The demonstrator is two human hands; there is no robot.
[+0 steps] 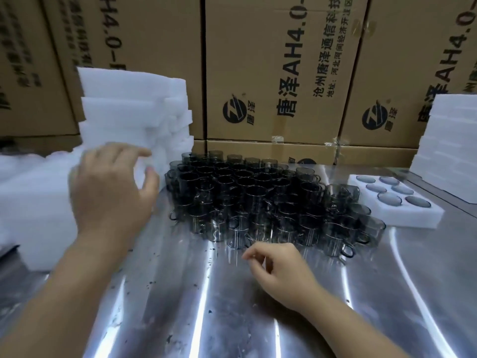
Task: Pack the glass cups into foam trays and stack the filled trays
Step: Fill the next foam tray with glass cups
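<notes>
Head view. I see the left hand (pixel 111 187) raised at the stack of foam trays (pixel 134 112) on the left, fingers spread wide and thumb apart. It is motion-blurred, and I cannot tell if it touches the foam.

The right hand (pixel 278 270) hovers low over the steel table (pixel 258 326), fingers loosely curled and holding nothing, just in front of the glass cups (pixel 258 200). The cups are dark-tinted with handles, standing packed together mid-table.

To the right of the cups lies one filled tray (pixel 395 215) showing six round shapes. Beyond it, at the far right, is a second foam stack (pixel 449 140). Printed cardboard boxes (pixel 271 73) form the wall behind.
</notes>
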